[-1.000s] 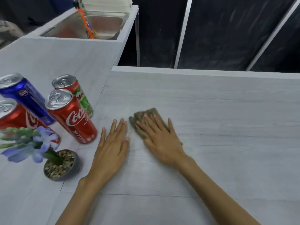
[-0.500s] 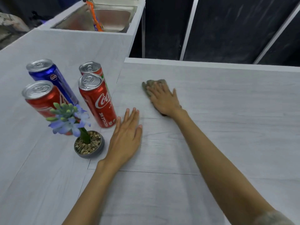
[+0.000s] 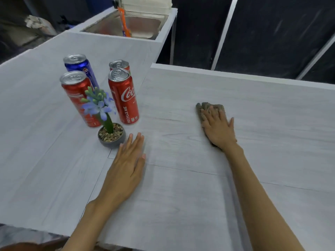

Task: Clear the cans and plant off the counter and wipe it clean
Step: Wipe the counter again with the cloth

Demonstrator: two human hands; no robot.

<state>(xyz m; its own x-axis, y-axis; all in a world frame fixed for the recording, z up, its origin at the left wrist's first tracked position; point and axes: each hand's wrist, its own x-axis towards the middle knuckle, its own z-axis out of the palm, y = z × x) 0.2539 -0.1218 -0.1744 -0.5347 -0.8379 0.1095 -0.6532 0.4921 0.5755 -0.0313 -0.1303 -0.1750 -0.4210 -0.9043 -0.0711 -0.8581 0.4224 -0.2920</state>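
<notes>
My right hand [image 3: 218, 128] lies flat on a brown-grey cloth [image 3: 203, 107], pressing it onto the pale wood-grain counter [image 3: 181, 196]. My left hand [image 3: 126, 165] rests flat on the counter, fingers together, holding nothing. Just left of its fingertips stands a small grey pot with a purple-flowered plant [image 3: 108, 131]. Behind the plant stand several cans: a red Coca-Cola can [image 3: 124, 98], a second red can [image 3: 78, 95], a blue can [image 3: 79, 65] and a red-and-green can [image 3: 118, 64] half hidden at the back.
A steel sink [image 3: 137, 26] with an orange item in it sits at the far end of the left counter. Dark wall panels with metal strips stand behind the right counter. The counter's near edge runs along the bottom left.
My right hand slid the cloth rightwards and nearer along the counter. My left hand stayed flat beside the plant. The camera view shifted, so cans and plant appear further right.
</notes>
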